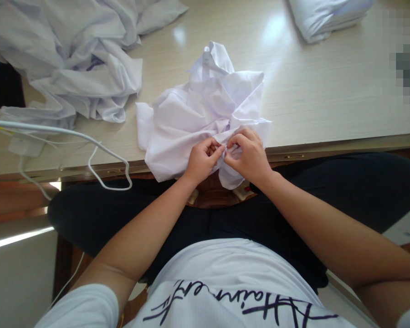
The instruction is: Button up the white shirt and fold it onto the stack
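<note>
1. Both hands meet at the near edge of the bench [328, 91]: the left hand [201, 160] and right hand [249, 157] pinch the same small bit of white shirt [198, 114], fingertips almost touching each other.
2. Each grip is clamped on cloth, thumb against forefinger; whatever sits between them, perhaps a button or a seam, is too small to tell.
3. By the look of it, this is fine work on one spot of the shirt, fastening or picking at it, and it is mid-step.
4. The next move likely calls for steady fingertips and a taut fold, one hand holding while the other works.
5. The shirt lies crumpled just beyond the hands, its lower edge hanging over the bench lip toward the lap.
6. Further left, a heap of white cloth [71, 59] spreads over the bench, apart from the shirt.
7. A white hanger [99, 155] juts off the left edge.
8. Far right, a folded white stack [324, 18] sits well apart.
</note>
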`<state>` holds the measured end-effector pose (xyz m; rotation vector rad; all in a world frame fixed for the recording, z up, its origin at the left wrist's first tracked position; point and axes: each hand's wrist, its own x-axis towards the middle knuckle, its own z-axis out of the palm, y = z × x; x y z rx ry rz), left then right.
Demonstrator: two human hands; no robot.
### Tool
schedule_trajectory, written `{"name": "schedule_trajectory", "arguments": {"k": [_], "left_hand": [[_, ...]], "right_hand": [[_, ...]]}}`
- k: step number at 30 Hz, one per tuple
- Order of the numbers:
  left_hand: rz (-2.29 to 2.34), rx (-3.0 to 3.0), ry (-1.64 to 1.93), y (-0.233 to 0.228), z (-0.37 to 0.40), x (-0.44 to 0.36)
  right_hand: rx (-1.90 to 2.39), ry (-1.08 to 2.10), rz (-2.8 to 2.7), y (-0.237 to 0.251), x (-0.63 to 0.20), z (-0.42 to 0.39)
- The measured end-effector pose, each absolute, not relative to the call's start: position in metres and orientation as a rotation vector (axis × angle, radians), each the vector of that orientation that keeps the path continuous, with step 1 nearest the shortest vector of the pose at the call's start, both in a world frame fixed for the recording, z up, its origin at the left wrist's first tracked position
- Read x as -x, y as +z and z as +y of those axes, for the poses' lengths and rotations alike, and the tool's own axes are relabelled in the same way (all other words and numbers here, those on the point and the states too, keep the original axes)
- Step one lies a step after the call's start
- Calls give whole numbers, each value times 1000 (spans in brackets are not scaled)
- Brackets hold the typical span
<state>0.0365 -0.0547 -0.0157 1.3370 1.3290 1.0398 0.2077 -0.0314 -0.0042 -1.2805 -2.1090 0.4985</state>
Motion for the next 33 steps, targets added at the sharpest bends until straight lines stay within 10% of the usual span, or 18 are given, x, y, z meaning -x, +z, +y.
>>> {"name": "schedule_trajectory", "arguments": {"k": [33], "left_hand": [[1316, -1339, 1066, -14, -56, -38]], "right_hand": [[1273, 531, -2165, 3, -208, -32]]}}
